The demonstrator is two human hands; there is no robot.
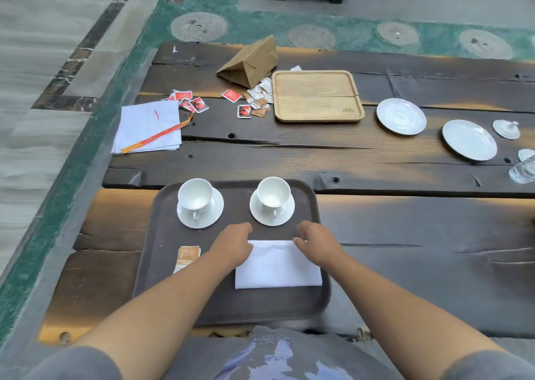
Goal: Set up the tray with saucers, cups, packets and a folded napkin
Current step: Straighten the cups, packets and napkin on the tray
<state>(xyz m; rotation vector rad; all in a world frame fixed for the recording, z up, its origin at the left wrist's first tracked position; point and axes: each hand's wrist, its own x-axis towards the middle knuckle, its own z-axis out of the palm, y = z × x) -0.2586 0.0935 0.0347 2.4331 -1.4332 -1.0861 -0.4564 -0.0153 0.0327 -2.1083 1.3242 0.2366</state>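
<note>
A dark brown tray [231,307] lies on the wooden table in front of me. On its far side stand two white cups on saucers, the left cup [195,196] and the right cup [273,193]. A white folded napkin [278,267] lies flat on the tray's near right part. My left hand [231,245] rests on the napkin's far left corner and my right hand [317,242] on its far right corner, fingers pressing down. Tan packets [187,256] lie on the tray to the left of the napkin.
Further back sit a light wooden tray [318,96], a brown paper bag [250,61], loose red and tan packets [246,102], a napkin stack [149,126] with an orange strip, two white plates [401,116] [469,139], a lid [506,129] and a glass [524,171].
</note>
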